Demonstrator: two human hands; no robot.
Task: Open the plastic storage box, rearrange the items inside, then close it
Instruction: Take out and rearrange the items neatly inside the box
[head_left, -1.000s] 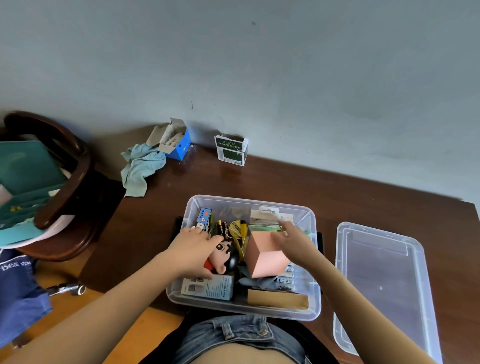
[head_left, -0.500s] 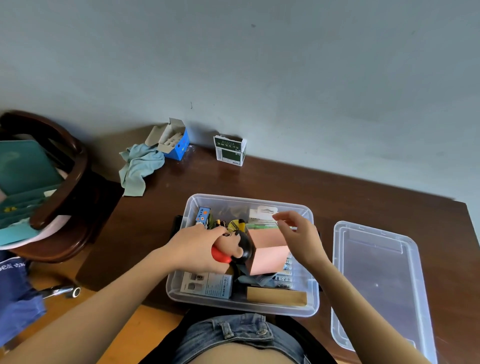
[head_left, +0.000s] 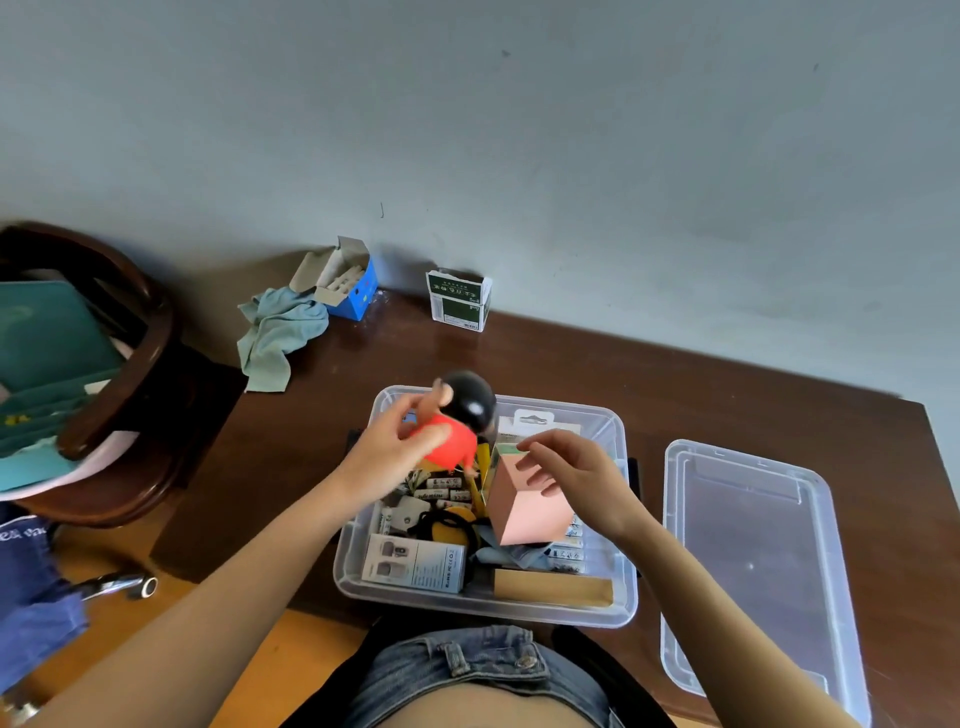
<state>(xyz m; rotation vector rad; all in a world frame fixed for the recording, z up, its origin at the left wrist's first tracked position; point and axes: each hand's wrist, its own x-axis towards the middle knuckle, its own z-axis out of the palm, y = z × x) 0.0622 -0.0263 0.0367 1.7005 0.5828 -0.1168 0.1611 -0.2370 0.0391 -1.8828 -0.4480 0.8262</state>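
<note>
Over the box: the left hand (head_left: 387, 452) gripped a toy figure (head_left: 457, 421) by its red body, black head upward, lifted clear of the contents.
Storage box (head_left: 358, 582): sat open at the table's (head_left: 675, 374) near edge, directly under both hands.
Right hand (head_left: 566, 470): hung with fingers loosely curled, holding nothing, at 3 o'clock of the figure, just above the pink box (head_left: 524, 512).
Pink box: stood tilted inside the storage box, at 5 o'clock of the figure.
Lid (head_left: 753, 561): lay flat on the table, at 3 o'clock of the storage box.
</note>
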